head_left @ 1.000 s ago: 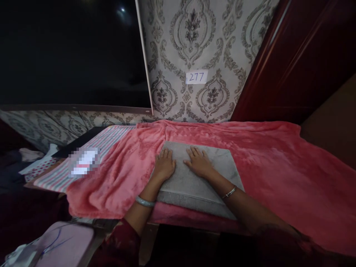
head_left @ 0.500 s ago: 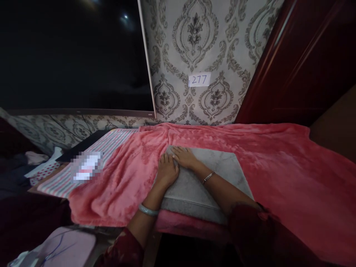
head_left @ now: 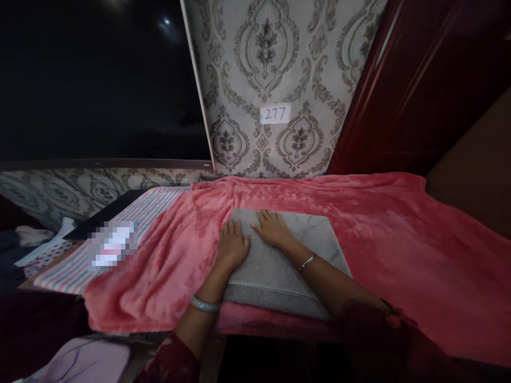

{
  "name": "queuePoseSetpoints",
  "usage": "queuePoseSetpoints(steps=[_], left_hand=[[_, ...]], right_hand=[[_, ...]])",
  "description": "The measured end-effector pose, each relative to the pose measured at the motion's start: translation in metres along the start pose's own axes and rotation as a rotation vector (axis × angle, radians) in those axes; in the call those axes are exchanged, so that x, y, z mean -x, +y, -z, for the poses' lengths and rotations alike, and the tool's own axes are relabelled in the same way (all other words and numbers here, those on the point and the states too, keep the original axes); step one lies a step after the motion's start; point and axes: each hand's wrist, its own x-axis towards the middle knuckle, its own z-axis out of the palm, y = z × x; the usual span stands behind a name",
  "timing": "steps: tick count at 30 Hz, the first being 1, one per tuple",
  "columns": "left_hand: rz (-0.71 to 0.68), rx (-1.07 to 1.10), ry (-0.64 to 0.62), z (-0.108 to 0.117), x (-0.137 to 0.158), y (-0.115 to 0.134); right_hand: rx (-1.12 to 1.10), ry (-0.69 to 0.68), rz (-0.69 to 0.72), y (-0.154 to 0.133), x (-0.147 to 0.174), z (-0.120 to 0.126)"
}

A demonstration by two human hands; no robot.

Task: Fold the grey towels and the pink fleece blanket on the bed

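Observation:
A grey, soft-looking folded cloth [head_left: 275, 271], roughly rectangular, lies flat on a pink plush blanket [head_left: 399, 250]. My left hand [head_left: 232, 247] rests palm down on its left edge, fingers stretched toward the wall. Flat on the cloth's far part is my right hand [head_left: 272, 227], its fingers spread. Neither hand grips anything. A fold line runs along the cloth's near edge, close to the blanket's front border.
A striped cloth [head_left: 159, 205] with a blurred-out item on it lies at the left. Behind stand a large dark screen [head_left: 99, 85] and a patterned wall with a paper marked 277 [head_left: 275, 113]. A dark red wooden panel [head_left: 399, 106] rises at the right.
My right hand has slid right across the grey cloth, away from my left hand, which stays on the left edge. The whole view has shifted slightly.

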Motion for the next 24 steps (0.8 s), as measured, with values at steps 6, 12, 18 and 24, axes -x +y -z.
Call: queuePoseSetpoints(steps=[6, 12, 18, 24], left_hand=[[-0.015, -0.016, 0.002, 0.003, -0.001, 0.0], [-0.023, 0.006, 0.001, 0.003, -0.002, 0.002], [-0.002, 0.05, -0.026, 0.011, -0.005, 0.004], [-0.09, 0.052, 0.009, 0.027, 0.036, 0.01]], right_hand=[[0.082, -0.006, -0.17, 0.06, 0.043, 0.01], [0.109, -0.034, -0.32, 0.117, 0.105, 0.019], [0.151, -0.004, -0.349, 0.11, 0.14, 0.038], [-0.017, 0.03, 0.065, -0.008, 0.131, 0.032]])
